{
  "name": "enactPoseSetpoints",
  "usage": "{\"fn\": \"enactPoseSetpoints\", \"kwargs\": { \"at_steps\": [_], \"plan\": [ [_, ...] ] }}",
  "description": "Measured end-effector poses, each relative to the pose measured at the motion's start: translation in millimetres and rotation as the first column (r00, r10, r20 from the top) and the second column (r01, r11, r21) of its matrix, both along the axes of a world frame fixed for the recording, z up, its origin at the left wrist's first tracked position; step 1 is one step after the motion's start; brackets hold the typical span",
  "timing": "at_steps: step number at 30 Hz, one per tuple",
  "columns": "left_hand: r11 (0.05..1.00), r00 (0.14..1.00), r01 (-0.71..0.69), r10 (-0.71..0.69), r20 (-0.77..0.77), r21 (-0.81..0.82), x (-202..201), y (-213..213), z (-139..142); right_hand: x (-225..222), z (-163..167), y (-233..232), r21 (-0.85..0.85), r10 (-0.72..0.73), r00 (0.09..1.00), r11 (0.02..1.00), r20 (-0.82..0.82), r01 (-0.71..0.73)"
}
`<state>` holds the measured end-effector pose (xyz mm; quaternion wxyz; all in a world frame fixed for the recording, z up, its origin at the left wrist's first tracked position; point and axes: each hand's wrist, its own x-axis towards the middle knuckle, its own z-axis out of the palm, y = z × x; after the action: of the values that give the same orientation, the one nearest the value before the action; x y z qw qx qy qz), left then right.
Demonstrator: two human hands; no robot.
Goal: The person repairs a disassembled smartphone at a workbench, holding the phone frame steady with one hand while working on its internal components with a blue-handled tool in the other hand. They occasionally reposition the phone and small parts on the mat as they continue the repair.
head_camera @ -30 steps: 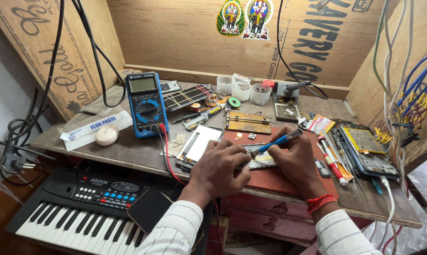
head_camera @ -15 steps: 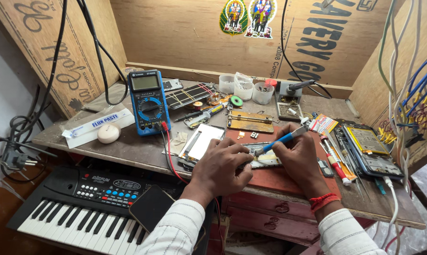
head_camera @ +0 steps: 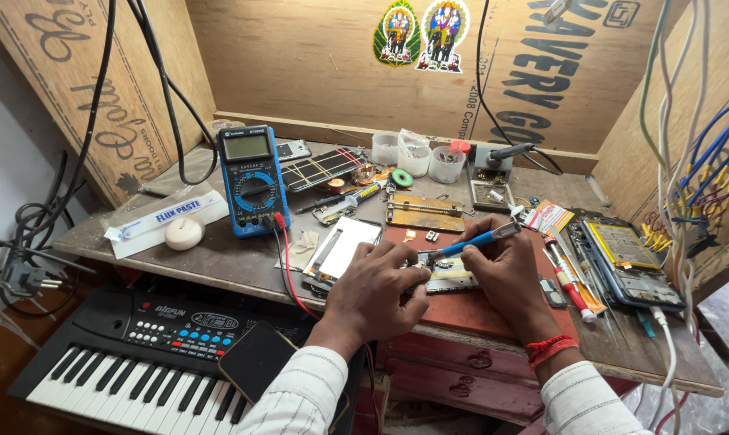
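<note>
Right grip: right hand (head_camera: pixel 505 270) pinching a blue-handled tool (head_camera: pixel 471 241) between fingers and thumb, handle slanting up to the right, tip down on the circuit board (head_camera: pixel 451 278)
Left grip: left hand (head_camera: pixel 376 290) curled and pressed down on the board's left end, fingers closed against it; whether they pinch a small part I cannot tell
Board: lies flat on a red mat (head_camera: pixel 477 310) near the front edge of the counter (head_camera: pixel 219 258), between the two hands, partly hidden by them
Progress: by my judgement the work is mid-way; the board is already out of its phone and bare, the tool tip is on it, and nothing is refitted yet; a white screen panel (head_camera: pixel 342 246) lies loose just left of the left hand
Left part of the counter: blue multimeter (head_camera: pixel 250 181) standing tilted, its red lead running toward the front edge; a white tube (head_camera: pixel 167 219) and a pale round puck (head_camera: pixel 183 233) near the left edge
Back edge: three small clear cups (head_camera: pixel 417 157); a soldering iron stand (head_camera: pixel 493 165)
Right edge: an opened phone (head_camera: pixel 626 258) with its yellow battery showing; screwdrivers (head_camera: pixel 570 278) beside it
Below the front edge: a black toy keyboard (head_camera: pixel 131 354) with a dark phone (head_camera: pixel 256 361) resting on it
</note>
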<state>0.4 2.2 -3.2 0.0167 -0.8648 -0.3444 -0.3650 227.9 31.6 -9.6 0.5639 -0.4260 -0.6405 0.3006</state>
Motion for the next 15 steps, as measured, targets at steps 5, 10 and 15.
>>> {"fn": "enactPoseSetpoints", "kwargs": {
  "at_steps": [5,10,15],
  "plan": [
    [1.0,1.0,-0.003,0.003,-0.009,-0.007,0.2,-1.6,-1.2,0.7,-2.7,-0.6,0.091,-0.04,0.986,0.995,0.164,0.026],
    [1.0,1.0,-0.014,0.014,-0.026,0.013,-0.1,0.0,-0.7,1.6,-3.9,1.0,0.089,0.004,0.984,0.996,0.181,-0.02],
    [1.0,0.998,-0.03,0.03,-0.048,0.001,0.9,1.1,-0.5,3.4,-3.7,1.3,0.05,0.044,0.999,0.998,0.012,-0.044]
  ]
}}
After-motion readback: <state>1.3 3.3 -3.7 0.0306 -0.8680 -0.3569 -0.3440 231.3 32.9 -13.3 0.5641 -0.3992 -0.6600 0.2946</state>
